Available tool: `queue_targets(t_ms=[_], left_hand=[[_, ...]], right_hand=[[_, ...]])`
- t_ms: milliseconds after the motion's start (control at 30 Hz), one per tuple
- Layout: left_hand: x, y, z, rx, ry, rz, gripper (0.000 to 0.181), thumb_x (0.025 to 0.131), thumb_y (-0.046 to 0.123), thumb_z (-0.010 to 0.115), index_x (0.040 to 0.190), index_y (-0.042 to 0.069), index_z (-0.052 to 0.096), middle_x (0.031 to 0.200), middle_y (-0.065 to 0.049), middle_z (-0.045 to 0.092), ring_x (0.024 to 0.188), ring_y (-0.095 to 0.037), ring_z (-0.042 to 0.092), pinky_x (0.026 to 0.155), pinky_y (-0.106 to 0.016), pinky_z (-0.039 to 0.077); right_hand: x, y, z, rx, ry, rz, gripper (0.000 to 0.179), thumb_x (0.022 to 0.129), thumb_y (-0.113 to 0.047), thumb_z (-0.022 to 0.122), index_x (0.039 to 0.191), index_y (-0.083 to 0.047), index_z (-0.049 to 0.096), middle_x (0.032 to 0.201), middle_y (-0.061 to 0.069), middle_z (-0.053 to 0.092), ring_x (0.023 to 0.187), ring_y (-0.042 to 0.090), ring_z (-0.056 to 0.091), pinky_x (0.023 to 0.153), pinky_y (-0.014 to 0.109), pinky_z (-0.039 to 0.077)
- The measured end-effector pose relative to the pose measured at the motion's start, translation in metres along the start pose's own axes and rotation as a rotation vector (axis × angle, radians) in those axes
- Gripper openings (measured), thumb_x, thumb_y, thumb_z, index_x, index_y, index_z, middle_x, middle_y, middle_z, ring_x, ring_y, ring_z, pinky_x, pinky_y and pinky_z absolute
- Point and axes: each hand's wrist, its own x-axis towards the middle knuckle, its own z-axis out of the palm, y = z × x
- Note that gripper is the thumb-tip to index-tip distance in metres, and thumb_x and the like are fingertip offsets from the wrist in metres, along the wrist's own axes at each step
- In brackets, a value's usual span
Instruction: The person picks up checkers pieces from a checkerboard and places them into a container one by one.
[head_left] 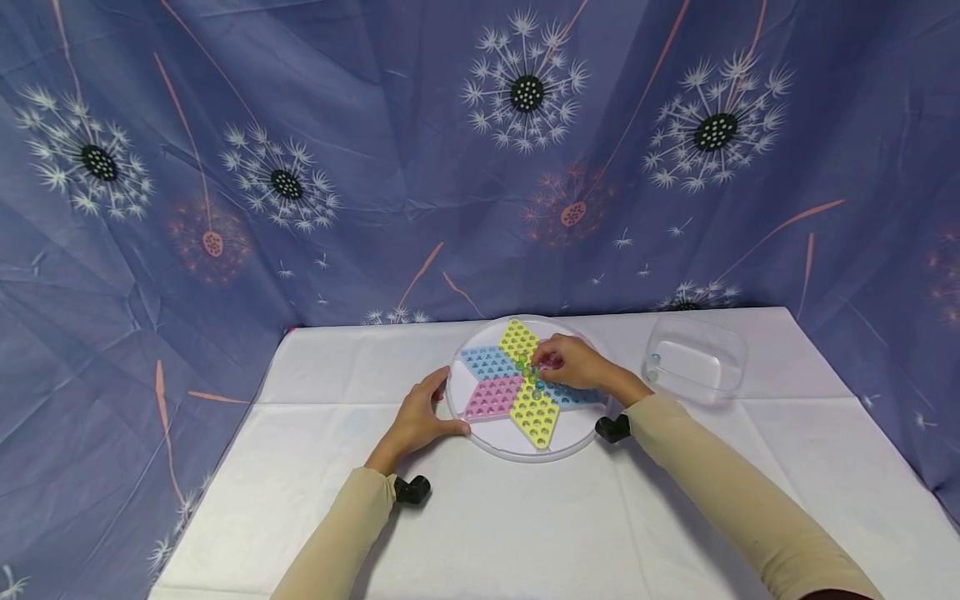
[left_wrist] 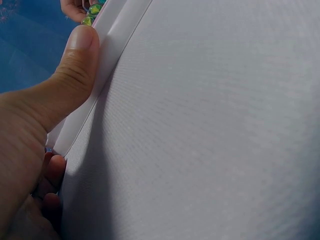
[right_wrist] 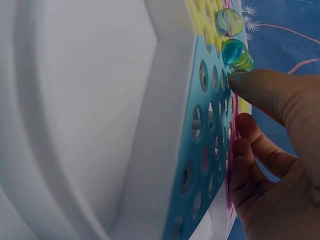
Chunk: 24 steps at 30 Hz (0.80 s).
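Note:
A round white Chinese checkers board (head_left: 491,436) bears a star of yellow, blue and pink holed points. My left hand (head_left: 422,419) holds its left rim; the thumb (left_wrist: 80,60) lies along the edge in the left wrist view, other fingers curled lower on the side. Over the middle, my right hand (head_left: 573,363) has thumb and index finger pinched at a green glass marble, largely hidden by the fingers. Several marbles (head_left: 522,364) sit in the central holes. The right wrist view shows a clear marble (right_wrist: 229,22) and a blue-green marble (right_wrist: 234,52) beside the thumb tip.
Right of the board stands a clear plastic box (head_left: 697,360) with a couple of marbles (head_left: 654,375) at its left side. White cloth (head_left: 525,525) covers the table. Behind hangs a blue dandelion-print curtain (head_left: 420,167).

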Motion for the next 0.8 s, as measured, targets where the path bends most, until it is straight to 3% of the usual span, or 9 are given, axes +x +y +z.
queue_targets(t_ms=[800], left_hand=[[-0.0011,0.0013,0.0005,0.005,0.0,0.005,0.116,0.057,0.04,0.094,0.152,0.011,0.034,0.108,-0.006,0.05,0.097,-0.021,0.042,0.087,-0.038,0.036]], right_hand=[[-0.0022,-0.0001,0.0019,0.006,0.023,-0.029,0.012,0.086,-0.013,0.073,0.098,-0.015,0.074,0.101,0.002,0.064,0.087,0.019,0.053,0.079,0.034,0.044]])
